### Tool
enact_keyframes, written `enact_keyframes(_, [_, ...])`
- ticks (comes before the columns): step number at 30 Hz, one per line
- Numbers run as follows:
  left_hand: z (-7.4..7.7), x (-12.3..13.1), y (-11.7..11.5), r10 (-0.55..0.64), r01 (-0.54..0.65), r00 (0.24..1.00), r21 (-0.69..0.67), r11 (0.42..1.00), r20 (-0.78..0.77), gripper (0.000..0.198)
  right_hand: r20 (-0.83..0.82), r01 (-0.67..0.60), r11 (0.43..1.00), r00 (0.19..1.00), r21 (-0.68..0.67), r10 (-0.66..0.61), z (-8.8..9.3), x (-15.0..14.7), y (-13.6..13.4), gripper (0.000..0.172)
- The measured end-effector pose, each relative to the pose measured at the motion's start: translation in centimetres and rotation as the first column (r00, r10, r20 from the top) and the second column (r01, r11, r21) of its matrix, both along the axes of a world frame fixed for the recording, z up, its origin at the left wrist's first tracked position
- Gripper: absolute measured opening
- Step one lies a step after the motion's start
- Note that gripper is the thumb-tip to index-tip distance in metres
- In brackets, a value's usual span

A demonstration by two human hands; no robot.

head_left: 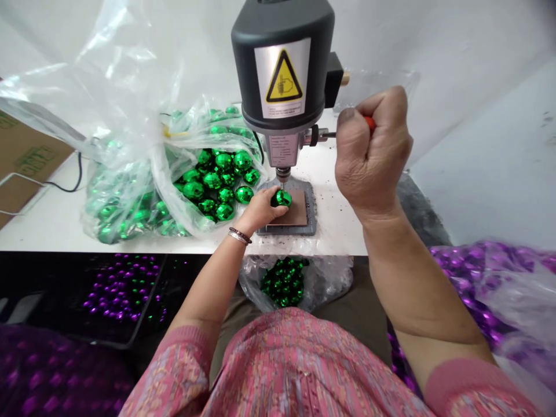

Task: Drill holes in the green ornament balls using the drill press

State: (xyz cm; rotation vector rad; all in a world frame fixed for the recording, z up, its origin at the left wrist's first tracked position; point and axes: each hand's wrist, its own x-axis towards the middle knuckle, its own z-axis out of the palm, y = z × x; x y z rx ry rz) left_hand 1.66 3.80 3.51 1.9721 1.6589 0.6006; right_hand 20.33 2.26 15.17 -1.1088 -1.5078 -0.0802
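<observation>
A green ball (282, 198) is held down on a brown pad (296, 213) by the left hand (259, 209), directly beneath the chuck (283, 172) of a bench drill (282, 69). The hand is partly closed, its fingers (270, 198) curved against the ball from the left. A thin bit (282, 185) is seen pointing down at the ball's top, though whether the two touch cannot be told. Being round, the ball shows no long axis, and the left hand is the nearer by far. The right hand (373, 147) is raised to the right of the drill, well apart from the ball – it is shut in a tight fist around an orange-handled tool (369, 122). A clear bag (121, 197) of green balls is piled on the bench (339, 208) to the left of the pad.
</observation>
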Motion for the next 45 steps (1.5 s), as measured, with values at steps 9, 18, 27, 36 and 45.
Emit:
enact_keyframes(9, [-1.2, 0.7, 0.6, 0.02, -0.013, 0.992, -0.055, 0.998, 0.124, 0.072, 0.021, -0.026, 0.999, 0.999, -0.028, 0.027, -0.4, 0.2, 0.0, 0.023])
enact_keyframes(18, [-1.5, 0.6, 0.5, 0.009, -0.003, 0.985, -0.034, 0.999, 0.173, 0.07, 0.092, 0.034, 0.991, 0.995, 0.126, -0.046, -3.0, 0.6, -0.9, 0.017])
enact_keyframes(27, [-2.0, 0.6, 0.5, 0.015, -0.013, 0.991, -0.013, 1.0, 0.137, 0.07, 0.131, 0.054, 0.982, 0.988, 0.18, -0.079, -5.0, 0.7, -1.0, 0.012])
enact_keyframes(36, [-2.6, 0.6, 0.5, 0.0, -0.004, 0.995, 0.04, 0.999, 0.1, 0.067, 0.109, 0.081, 0.945, 0.987, 0.317, -0.121, -6.3, 0.4, -0.7, 0.006])
enact_keyframes(45, [-2.3, 0.6, 0.3, 0.008, -0.011, 0.996, 0.036, 0.999, 0.092, 0.067, 0.046, 0.057, 0.924, 0.996, 0.377, -0.08, -7.6, -0.5, -1.0, 0.004])
